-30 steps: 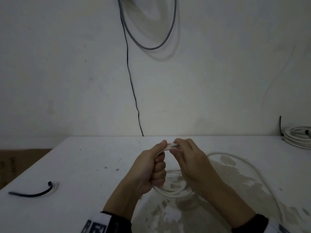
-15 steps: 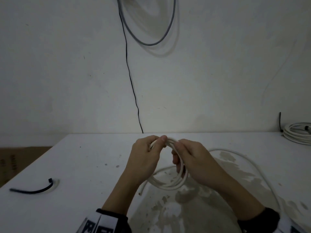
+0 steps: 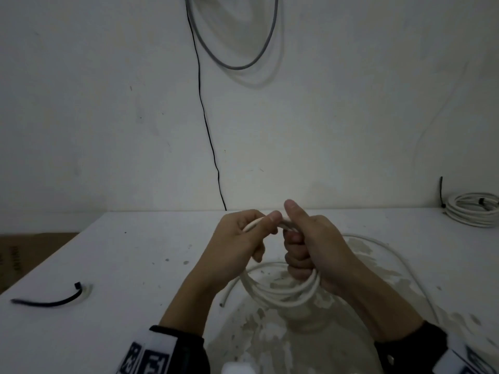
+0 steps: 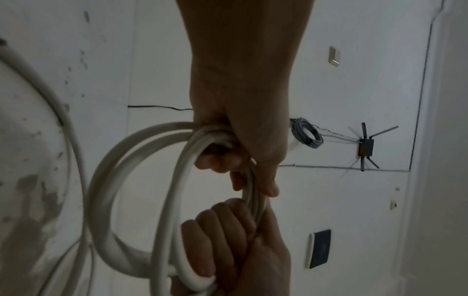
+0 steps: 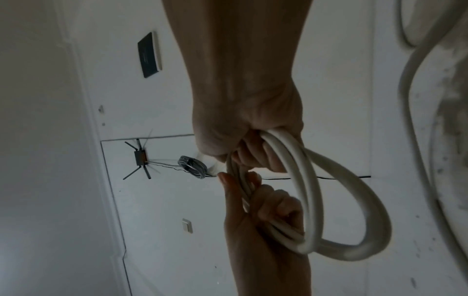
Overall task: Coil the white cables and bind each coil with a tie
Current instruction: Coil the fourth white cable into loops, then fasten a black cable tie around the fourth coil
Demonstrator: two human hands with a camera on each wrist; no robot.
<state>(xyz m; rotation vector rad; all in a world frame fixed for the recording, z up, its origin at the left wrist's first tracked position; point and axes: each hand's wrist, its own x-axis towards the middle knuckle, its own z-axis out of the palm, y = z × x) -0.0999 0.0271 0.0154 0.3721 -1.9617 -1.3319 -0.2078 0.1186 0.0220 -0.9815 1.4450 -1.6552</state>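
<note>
Both hands met above the white table [image 3: 113, 265], sharing one white cable [image 3: 283, 294] that had been gathered into several loops. The left hand [image 3: 237, 238] had its fingers [image 4: 217, 162] curled round the bundled strands at the top of the coil, the thumb pressing the strands down from above. The right hand [image 3: 310, 247] gripped the same bundle just beside it, fingers [image 4: 222, 224] wrapped tightly round the strands while the thumb stood up free. The two hands were nearly touching.

Below the hands the loops hung down and seemed to rest on or just over the table; the dim head view did not settle which. One cut end of the cable [image 3: 222, 303] poked out to the left of the coil, near the left forearm. From the coil a loose length [image 3: 399, 263] ran out in a wide arc across the stained patch of the table toward the right edge.

At the far right of the table lay a second coil [image 3: 471, 211], white, already bound with a black tie whose tail stood upright. On the left part of the table, well apart from the hands, lay a curved black tie [image 3: 54, 300].

Behind the table, a thin black wire [image 3: 205, 122] ran down the wall, and a grey cable loop [image 3: 237, 49] hung from above.
</note>
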